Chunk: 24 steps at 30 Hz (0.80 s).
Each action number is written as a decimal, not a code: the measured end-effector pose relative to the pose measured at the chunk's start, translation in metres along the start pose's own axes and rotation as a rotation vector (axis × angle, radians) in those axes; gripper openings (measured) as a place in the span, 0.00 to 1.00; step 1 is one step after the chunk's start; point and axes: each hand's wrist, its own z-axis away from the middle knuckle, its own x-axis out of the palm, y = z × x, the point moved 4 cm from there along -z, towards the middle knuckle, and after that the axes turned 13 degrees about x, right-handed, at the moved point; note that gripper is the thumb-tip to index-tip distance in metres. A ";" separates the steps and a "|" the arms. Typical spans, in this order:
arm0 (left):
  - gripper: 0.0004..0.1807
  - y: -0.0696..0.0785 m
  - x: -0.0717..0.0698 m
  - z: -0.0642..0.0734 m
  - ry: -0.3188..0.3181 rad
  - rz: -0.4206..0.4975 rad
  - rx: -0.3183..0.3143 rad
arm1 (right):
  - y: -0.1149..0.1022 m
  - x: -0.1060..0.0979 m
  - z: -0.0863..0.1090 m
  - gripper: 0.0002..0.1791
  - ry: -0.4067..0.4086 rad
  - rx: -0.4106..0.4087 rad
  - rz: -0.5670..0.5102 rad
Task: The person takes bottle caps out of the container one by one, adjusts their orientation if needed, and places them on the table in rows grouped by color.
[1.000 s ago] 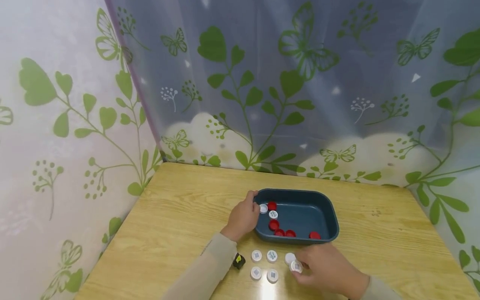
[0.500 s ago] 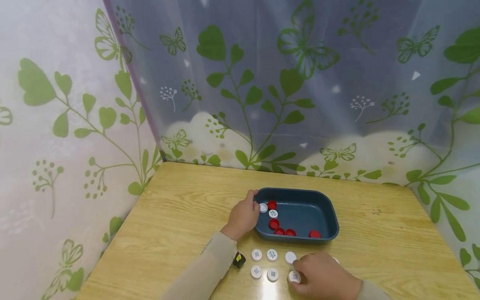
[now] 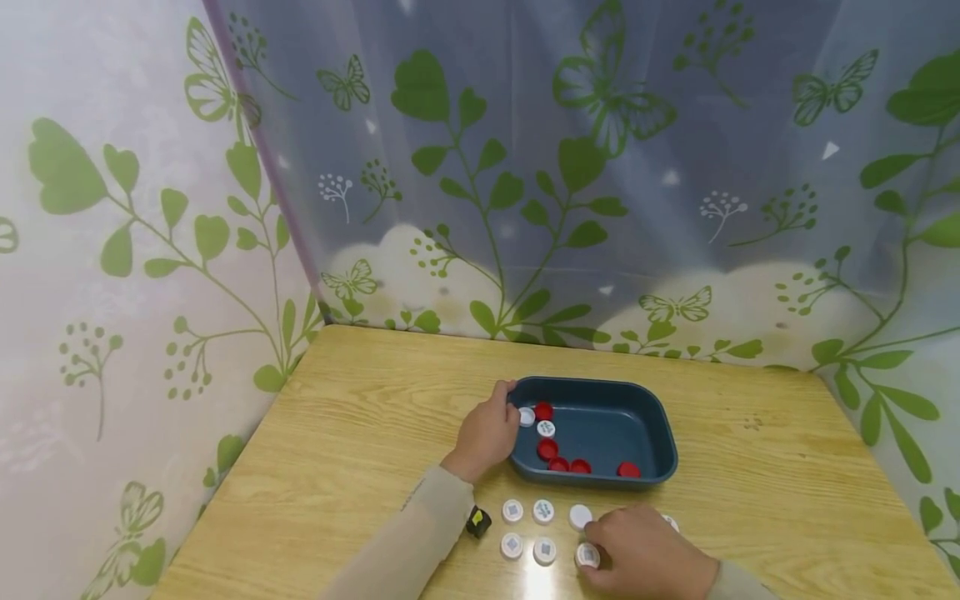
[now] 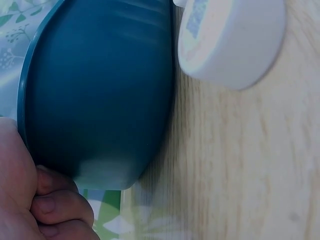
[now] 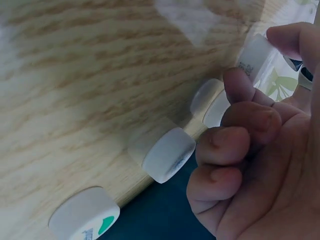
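My left hand [image 3: 483, 433] grips the left end of a dark blue plastic tray [image 3: 600, 429], fingers curled around its rim in the left wrist view. Just in front of the tray my right hand [image 3: 648, 550] pinches a white bottle cap [image 3: 587, 556] with a printed top between thumb and forefinger, low at the tabletop. The right wrist view shows this cap [image 5: 256, 56] on its side-on face between the two fingertips. A plain-topped white cap [image 3: 580, 517] lies right behind it. To its left, printed white caps [image 3: 544, 550] stand in two short rows.
Inside the tray lie several red caps [image 3: 547, 450] and a printed white cap [image 3: 546, 428], mostly along the left and near walls. Another white cap [image 3: 671, 522] shows partly behind the right hand. Patterned curtains [image 3: 510, 167] hang around the wooden table [image 3: 375, 400].
My right hand has brought the pinched cap down toward me, from over the plain white cap to the row in front of it. My left hand stays on the tray.
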 end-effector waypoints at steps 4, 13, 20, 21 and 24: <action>0.23 -0.001 0.000 0.000 0.005 -0.011 0.006 | 0.000 0.001 -0.001 0.17 -0.005 -0.004 -0.003; 0.23 -0.001 0.000 0.001 0.005 0.000 0.009 | 0.000 0.005 -0.003 0.18 -0.031 0.009 -0.008; 0.23 0.000 0.002 0.002 0.011 0.003 0.015 | 0.002 0.007 -0.004 0.18 -0.010 0.008 0.001; 0.23 0.000 0.002 0.002 0.011 0.004 0.014 | 0.002 0.007 -0.004 0.18 -0.017 0.013 0.000; 0.23 0.000 0.003 0.002 0.006 0.003 0.003 | 0.001 0.005 -0.004 0.16 -0.061 0.045 -0.009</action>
